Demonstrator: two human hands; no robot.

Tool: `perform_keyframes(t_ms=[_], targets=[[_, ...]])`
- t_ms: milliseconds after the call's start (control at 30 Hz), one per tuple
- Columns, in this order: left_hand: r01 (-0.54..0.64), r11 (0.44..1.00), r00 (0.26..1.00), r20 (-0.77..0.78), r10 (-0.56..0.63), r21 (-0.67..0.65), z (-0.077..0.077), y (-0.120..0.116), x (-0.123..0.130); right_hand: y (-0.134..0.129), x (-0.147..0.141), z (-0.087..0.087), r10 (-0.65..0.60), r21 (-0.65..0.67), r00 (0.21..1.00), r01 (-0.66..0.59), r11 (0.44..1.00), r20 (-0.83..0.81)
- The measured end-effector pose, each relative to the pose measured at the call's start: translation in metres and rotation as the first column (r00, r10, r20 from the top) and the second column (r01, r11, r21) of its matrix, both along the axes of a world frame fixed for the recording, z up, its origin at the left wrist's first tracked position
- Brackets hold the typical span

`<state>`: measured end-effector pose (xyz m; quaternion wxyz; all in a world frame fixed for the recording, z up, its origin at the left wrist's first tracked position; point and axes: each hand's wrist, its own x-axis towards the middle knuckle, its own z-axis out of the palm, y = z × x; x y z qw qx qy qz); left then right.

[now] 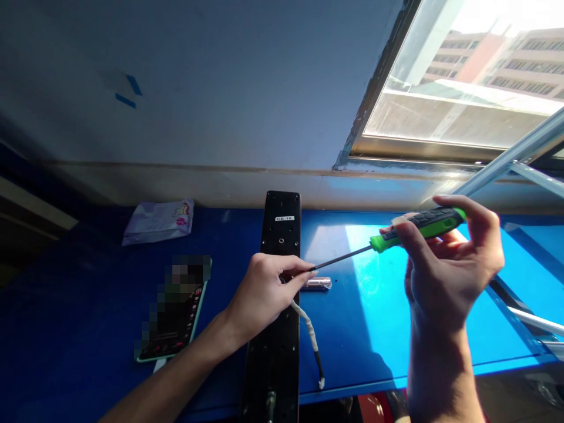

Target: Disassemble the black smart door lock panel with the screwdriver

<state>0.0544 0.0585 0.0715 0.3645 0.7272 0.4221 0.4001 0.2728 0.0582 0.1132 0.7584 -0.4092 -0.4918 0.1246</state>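
My right hand [449, 264] is closed around the green and black handle of a screwdriver [420, 228]. Its thin shaft points left and slightly down. The fingers of my left hand [271, 288] pinch the shaft's tip end; any screw there is too small or hidden to make out. Below that hand lies a long black metal panel [282, 220] with small holes and a white label. From under my left hand a white-sleeved cable [308, 329] runs down to a small white connector. A shiny metal cylinder [319, 284] lies just right of the panel.
A phone [183, 317] in a pale green case lies at left on the blue table [343, 358]. Behind it is a light purple packet [158, 220]. A metal ladder frame [506, 164] stands at right, near the window. The wall runs along the table's back.
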Motion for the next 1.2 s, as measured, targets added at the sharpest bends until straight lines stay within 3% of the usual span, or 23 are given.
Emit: perform_keyframes(t_ms=[67, 233, 467, 567, 667, 800, 1000, 1200], targets=[[-0.015, 1.000, 1.000, -0.026, 0.015, 0.015, 0.001, 0.000, 0.001, -0.001, -0.002, 0.003, 0.016, 0.013, 0.999, -0.017, 1.000, 0.029], [-0.095, 0.994, 0.995, 0.011, 0.094, 0.046, -0.001, -0.001, 0.000, -0.001, -0.001, 0.012, 0.252, -0.104, 0.955, -0.237, 0.966, 0.156], [-0.180, 0.952, 0.983, 0.027, 0.179, 0.247, -0.007, 0.002, -0.002, 0.004, -0.015, 0.024, 0.222, 0.091, 0.912, -0.268, 0.959, 0.345], [-0.172, 0.897, 0.982, 0.001, 0.188, 0.408, -0.009, 0.004, -0.005, 0.005, -0.018, 0.028, 0.170, 0.152, 0.899, -0.249, 0.957, 0.404], [-0.162, 0.801, 0.976, -0.027, 0.217, 0.576, -0.009, 0.004, -0.010, 0.007, -0.018, 0.030, 0.129, 0.181, 0.864, -0.244, 0.953, 0.487], [-0.241, 0.727, 0.940, -0.031, 0.339, 0.643, -0.014, 0.005, -0.018, 0.013, -0.016, 0.028, 0.107, 0.194, 0.830, -0.250, 0.949, 0.547], [-0.212, 0.834, 0.917, -0.191, 0.349, 0.509, -0.026, 0.013, -0.019, 0.018, -0.019, 0.016, 0.113, 0.142, 0.818, -0.231, 0.963, 0.564], [-0.190, 0.871, 0.906, -0.260, 0.333, 0.452, -0.029, 0.018, -0.017, 0.022, -0.027, 0.009, 0.172, 0.121, 0.811, -0.285, 0.951, 0.559]])
